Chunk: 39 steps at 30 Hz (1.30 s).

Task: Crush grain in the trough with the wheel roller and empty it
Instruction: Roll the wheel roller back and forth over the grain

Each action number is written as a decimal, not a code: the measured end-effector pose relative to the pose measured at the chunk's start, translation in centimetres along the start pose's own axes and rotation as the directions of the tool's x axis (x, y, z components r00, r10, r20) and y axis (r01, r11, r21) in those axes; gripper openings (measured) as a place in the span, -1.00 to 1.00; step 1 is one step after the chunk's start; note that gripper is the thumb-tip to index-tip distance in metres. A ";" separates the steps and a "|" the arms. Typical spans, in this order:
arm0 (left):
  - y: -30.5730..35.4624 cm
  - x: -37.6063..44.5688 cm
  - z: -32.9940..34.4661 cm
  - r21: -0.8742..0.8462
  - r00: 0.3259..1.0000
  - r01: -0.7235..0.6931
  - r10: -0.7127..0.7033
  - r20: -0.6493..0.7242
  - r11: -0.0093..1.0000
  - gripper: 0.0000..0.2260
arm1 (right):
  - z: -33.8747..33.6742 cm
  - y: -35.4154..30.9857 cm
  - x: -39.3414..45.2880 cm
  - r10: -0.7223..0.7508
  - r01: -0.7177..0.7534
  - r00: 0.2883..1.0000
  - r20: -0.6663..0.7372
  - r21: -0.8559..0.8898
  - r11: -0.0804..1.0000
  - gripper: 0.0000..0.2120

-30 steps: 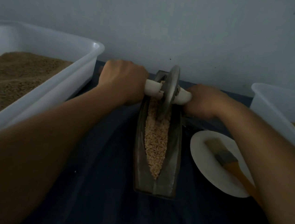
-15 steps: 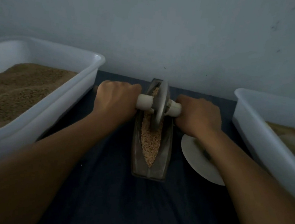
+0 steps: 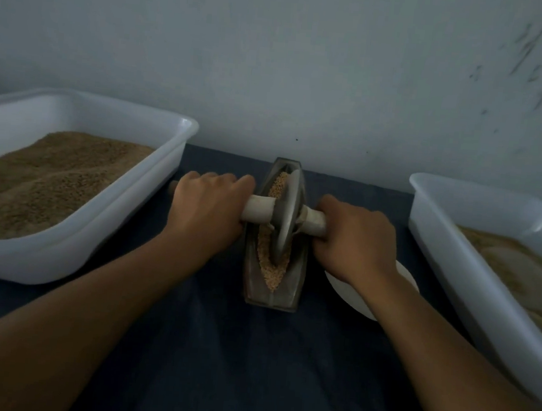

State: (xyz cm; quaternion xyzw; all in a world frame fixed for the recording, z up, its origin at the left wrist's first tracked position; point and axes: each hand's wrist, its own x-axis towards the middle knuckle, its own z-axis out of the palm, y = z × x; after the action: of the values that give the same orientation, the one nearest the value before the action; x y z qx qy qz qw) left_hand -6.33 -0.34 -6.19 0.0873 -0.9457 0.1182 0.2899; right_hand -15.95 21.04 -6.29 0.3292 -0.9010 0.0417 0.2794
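A narrow dark metal trough (image 3: pixel 295 283) lies lengthwise in the middle of the dark cloth, holding pale grain (image 3: pixel 272 276). The metal wheel roller (image 3: pixel 287 216) stands on edge in the trough's middle, its pale axle handle sticking out both sides. My left hand (image 3: pixel 208 208) is closed around the left end of the handle. The right end sits inside my right hand (image 3: pixel 355 242), which grips it just beside the trough.
A white tub (image 3: pixel 107 223) full of brown grain stands at the left. Another white tub (image 3: pixel 474 265) with paler contents stands at the right. A white plate (image 3: pixel 344 292) lies under my right wrist. The grey wall is close behind the trough.
The wheel has rolled from the trough's far end toward me, to about its middle, with both hands moving along. The view has pulled back, and my right arm now covers the brush on the plate.
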 end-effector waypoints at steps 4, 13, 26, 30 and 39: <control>0.5 -0.6 -0.7 0.065 0.999 -0.012 0.014 -0.032 0.998 -0.61 | 0.2 0.0 -0.8 0.035 -0.034 0.999 -0.023 0.044 0.998 -0.82; -0.2 1.2 1.6 -0.016 1.000 0.008 -0.008 -0.026 1.000 -0.73 | 1.8 0.8 2.1 0.049 -0.046 0.997 0.067 -0.047 0.998 -0.78; -0.9 6.7 2.9 -0.036 0.964 0.072 -0.060 0.260 0.997 -0.78 | 3.3 3.2 7.7 -0.005 -0.037 0.925 0.379 0.104 0.994 -0.84; -1.2 8.3 2.9 -0.008 0.931 0.046 -0.040 0.363 0.999 -0.74 | 3.6 3.7 9.4 -0.034 -0.034 0.867 0.497 0.128 0.991 -0.82; -1.3 8.8 2.9 -0.015 0.917 0.052 -0.041 0.396 0.999 -0.74 | 3.8 3.6 9.8 -0.007 -0.054 0.857 0.515 0.103 0.993 -0.71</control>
State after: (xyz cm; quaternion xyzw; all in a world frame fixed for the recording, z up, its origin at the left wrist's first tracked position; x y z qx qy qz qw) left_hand -14.78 -3.29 -3.30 0.1281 -0.9838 0.0793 0.0968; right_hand -26.13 17.32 -3.87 0.3328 -0.9429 0.0070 0.0092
